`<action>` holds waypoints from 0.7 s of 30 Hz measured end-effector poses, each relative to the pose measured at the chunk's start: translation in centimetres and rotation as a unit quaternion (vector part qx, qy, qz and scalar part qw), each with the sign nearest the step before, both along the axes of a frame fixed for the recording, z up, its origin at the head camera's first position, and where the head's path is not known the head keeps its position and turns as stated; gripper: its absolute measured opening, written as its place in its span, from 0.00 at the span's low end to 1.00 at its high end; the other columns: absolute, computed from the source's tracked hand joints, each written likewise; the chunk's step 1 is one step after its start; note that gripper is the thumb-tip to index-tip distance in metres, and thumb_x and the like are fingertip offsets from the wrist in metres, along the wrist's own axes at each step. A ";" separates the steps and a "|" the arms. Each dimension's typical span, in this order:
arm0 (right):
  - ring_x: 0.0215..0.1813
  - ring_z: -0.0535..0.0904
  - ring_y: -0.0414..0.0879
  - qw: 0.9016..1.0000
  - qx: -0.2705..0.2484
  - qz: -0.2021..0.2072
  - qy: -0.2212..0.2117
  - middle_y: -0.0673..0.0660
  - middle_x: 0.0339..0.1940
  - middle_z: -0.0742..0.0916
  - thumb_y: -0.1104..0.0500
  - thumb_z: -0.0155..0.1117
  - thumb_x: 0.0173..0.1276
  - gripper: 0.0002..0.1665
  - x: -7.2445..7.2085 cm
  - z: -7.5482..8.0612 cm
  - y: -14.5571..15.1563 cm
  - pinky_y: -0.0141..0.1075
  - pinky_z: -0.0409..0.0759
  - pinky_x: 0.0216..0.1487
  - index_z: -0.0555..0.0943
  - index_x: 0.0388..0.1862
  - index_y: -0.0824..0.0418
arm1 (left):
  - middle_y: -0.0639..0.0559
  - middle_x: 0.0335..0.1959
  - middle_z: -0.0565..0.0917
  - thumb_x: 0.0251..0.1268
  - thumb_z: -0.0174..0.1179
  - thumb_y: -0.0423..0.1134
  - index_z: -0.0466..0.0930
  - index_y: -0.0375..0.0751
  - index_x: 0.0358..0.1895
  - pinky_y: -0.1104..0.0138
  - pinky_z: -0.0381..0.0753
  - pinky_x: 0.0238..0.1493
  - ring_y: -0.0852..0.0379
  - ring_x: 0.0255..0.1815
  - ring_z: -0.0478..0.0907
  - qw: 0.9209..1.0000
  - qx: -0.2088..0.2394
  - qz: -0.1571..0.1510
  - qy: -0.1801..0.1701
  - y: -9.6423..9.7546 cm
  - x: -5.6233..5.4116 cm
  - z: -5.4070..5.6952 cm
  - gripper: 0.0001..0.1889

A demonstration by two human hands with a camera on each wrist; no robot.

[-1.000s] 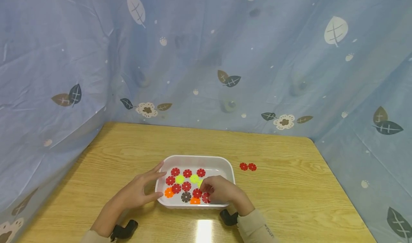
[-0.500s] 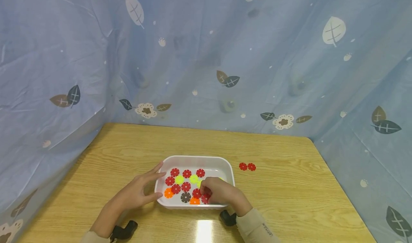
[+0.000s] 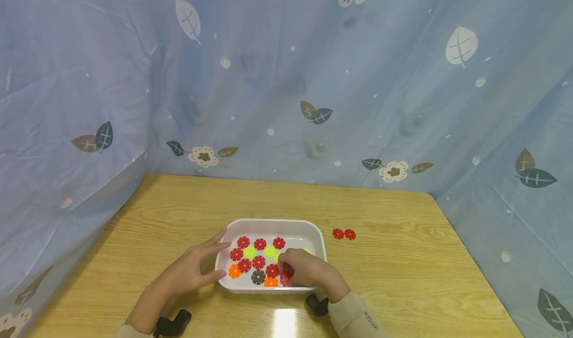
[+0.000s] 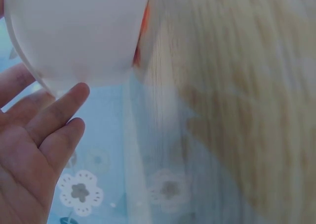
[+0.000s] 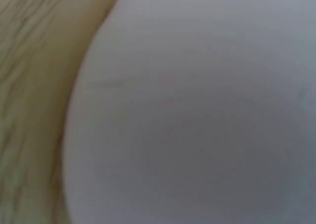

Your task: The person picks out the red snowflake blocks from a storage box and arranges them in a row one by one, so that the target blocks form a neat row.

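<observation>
A white plastic tray (image 3: 237, 221) holds several notched snowflake discs: red (image 3: 258, 262), yellow (image 3: 249, 252), orange (image 3: 235, 271) and one dark grey (image 3: 258, 277). My left hand (image 3: 197, 266) spans the tray's left end, fingers spread, fingertips at the rim. In the left wrist view, the fingers (image 4: 59, 112) lie against the pale outer wall (image 4: 79, 36). Inside the tray's right front part, my right hand (image 3: 304, 268) reaches down with curled fingers over a partly covered red disc (image 3: 285, 280). Its fingertips are hidden, so I cannot tell if they pinch it.
Two red discs (image 3: 343, 234) lie side by side on the wooden table (image 3: 403, 258), right of the tray. Behind the table hangs a blue patterned curtain (image 3: 268, 79). The right wrist view is filled mostly by the blurred tray wall (image 5: 187, 110).
My right hand shifts very slightly inside the tray, and the red disc under it shows less. The left hand stays at the tray's end. The head view tilts a little.
</observation>
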State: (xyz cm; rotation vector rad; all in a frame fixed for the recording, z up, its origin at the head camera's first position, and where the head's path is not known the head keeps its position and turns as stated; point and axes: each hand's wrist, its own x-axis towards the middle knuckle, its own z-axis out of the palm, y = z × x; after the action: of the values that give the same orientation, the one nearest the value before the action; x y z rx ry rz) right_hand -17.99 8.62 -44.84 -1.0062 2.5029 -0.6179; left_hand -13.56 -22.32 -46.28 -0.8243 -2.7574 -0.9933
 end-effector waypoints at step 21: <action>0.29 0.72 0.32 0.996 -0.051 0.022 -0.067 0.42 0.25 0.80 0.74 0.65 0.49 0.17 -0.5 0.0 0.4 0.24 0.75 0.34 0.80 0.28 0.52 | 0.43 0.74 0.58 0.56 0.65 0.47 0.74 0.40 0.62 0.42 0.71 0.59 0.39 0.68 0.64 1.000 0.001 0.004 -0.007 0.1 0.2 0.2 0.30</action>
State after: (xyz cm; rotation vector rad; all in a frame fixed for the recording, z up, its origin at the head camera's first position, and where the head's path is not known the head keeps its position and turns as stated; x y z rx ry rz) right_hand -18.49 9.03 -44.80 -1.0181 2.3473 -0.7802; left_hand -13.32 -22.18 -46.11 -0.8091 -2.7679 -1.0042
